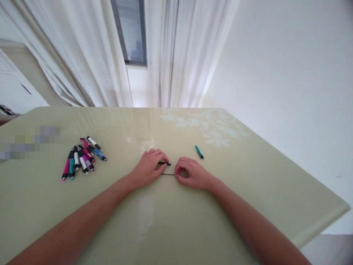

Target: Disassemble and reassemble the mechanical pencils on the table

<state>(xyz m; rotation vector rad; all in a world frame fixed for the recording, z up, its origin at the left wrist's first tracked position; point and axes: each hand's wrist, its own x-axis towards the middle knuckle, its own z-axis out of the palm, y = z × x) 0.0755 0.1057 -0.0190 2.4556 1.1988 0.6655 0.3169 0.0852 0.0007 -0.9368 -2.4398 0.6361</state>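
Note:
My left hand (pixel 150 166) is closed on a short black pen part (pixel 165 163), which pokes out between thumb and fingers. Fingertips of my right hand (pixel 191 172) pinch one end of a thin dark rod, which looks like a pen refill (pixel 168 174). This rod lies level, just above or on the table, and its other end reaches the left thumb; whether they touch I cannot tell. Just beyond my right hand lies a teal pen piece (pixel 199 151) with a dark end, apart from both hands.
A loose pile of several pens (pixel 84 156) in pink, teal, white, purple and blue lies to the left on the pale green table (pixel 176 221). A blurred patch covers something at the far left. Curtains (pixel 82 55) hang behind the table, and a white wall (pixel 289 73) stands at right.

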